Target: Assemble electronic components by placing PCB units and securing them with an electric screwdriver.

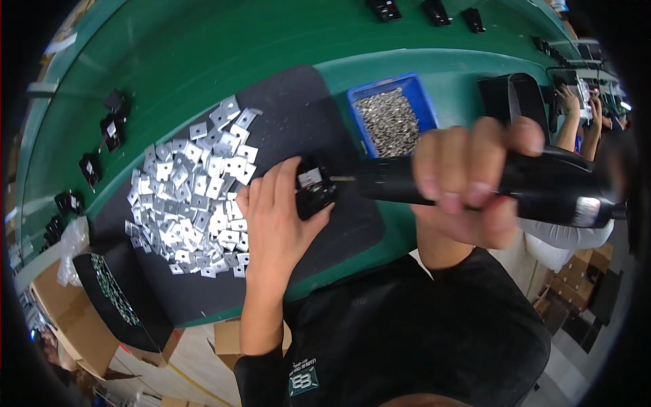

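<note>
My left hand [278, 207] is closed around a small black plastic housing [316, 200], which rests on the dark mat with a silvery metal plate [310, 178] inside it. Wrapped round a black electric screwdriver [386, 180], my right hand [471, 180] holds the tool roughly level. The thin bit points left, and its tip reaches the housing beside the metal plate. Whether a screw sits on the tip is too small to tell. Just left of my left hand lies a large heap of square metal plates with holes [196, 197].
Behind the screwdriver stands a blue bin [424, 102] full of small screws. A black bin [512, 95] is farther right. Black housings [112, 132] line the green conveyor [224, 47]. A black box of small green parts [122, 298] and cardboard [68, 305] are lower left. Another person's hands [569, 102] work far right.
</note>
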`<state>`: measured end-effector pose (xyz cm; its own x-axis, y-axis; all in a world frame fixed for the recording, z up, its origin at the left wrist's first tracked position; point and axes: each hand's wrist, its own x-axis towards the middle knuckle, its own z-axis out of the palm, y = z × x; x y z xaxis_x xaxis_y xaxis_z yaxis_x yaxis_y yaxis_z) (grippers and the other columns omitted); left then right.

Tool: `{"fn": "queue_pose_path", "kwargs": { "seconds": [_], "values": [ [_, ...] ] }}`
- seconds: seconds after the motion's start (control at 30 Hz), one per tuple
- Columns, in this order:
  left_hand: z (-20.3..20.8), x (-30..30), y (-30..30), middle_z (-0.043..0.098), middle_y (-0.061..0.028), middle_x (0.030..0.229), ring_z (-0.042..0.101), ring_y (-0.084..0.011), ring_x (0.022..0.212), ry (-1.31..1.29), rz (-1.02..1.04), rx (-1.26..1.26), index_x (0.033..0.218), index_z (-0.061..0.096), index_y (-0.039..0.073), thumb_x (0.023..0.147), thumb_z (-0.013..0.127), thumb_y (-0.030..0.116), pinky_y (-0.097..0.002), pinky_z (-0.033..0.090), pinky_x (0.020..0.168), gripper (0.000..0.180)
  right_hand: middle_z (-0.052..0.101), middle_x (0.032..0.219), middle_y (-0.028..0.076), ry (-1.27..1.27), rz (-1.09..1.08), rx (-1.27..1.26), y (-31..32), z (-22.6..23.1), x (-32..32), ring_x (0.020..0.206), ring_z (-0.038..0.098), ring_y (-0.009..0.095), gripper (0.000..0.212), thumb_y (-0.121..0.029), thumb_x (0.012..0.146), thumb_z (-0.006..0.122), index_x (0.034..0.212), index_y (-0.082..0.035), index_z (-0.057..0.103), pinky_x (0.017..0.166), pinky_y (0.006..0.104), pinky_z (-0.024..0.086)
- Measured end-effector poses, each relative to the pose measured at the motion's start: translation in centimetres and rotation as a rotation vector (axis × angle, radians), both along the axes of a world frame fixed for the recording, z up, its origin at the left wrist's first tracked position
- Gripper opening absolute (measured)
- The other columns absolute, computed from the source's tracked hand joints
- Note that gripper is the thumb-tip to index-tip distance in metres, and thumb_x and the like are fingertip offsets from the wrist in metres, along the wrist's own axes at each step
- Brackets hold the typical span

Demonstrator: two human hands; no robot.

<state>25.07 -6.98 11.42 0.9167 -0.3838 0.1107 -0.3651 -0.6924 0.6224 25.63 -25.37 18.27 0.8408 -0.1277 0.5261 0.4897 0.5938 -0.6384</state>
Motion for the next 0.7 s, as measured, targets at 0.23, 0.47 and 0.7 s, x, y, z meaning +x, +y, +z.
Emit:
{"fn": "queue_pose_path", "kwargs": {
  "seconds": [0.23,0.47,0.7],
  "values": [
    [2.2,7.0,-1.1,0.048,-0.0199,0.114,0.046,-0.0367,0.105,-0.116,0.022,-0.007,0.122,0.040,0.001,0.060,0.070,0.005,-0.0423,0.038,0.091,0.068,0.050,0.072,0.002,0.044,-0.479,-0.178,-5.5,-1.3,1.1,0.059,0.049,0.012,0.046,-0.001,0.074,0.063,0.114,-0.003,0.040,0.058,0.0269,0.043],
    [-1.7,18.2,-2.8,0.051,-0.0229,0.116,0.052,-0.0340,0.106,-0.124,-0.065,-0.017,0.124,0.038,-0.003,0.062,0.073,0.015,-0.0359,0.039,0.094,0.073,0.052,0.072,0.002,0.307,-0.452,-0.173,-6.9,-5.1,0.4,0.062,0.049,0.007,0.047,0.011,0.069,0.062,0.111,0.000,0.044,0.056,0.0201,0.040],
    [3.1,19.2,-10.4,0.040,-0.0226,0.128,0.039,-0.0361,0.116,-0.438,-0.057,0.547,0.133,0.033,0.008,0.053,0.077,0.049,-0.0533,0.027,0.093,0.100,0.054,0.076,0.000,0.349,-0.317,-0.196,-7.9,-3.5,-0.6,0.070,0.052,0.006,0.043,0.010,0.067,0.066,0.105,0.000,0.050,0.064,0.0209,0.045]
  ]
}}
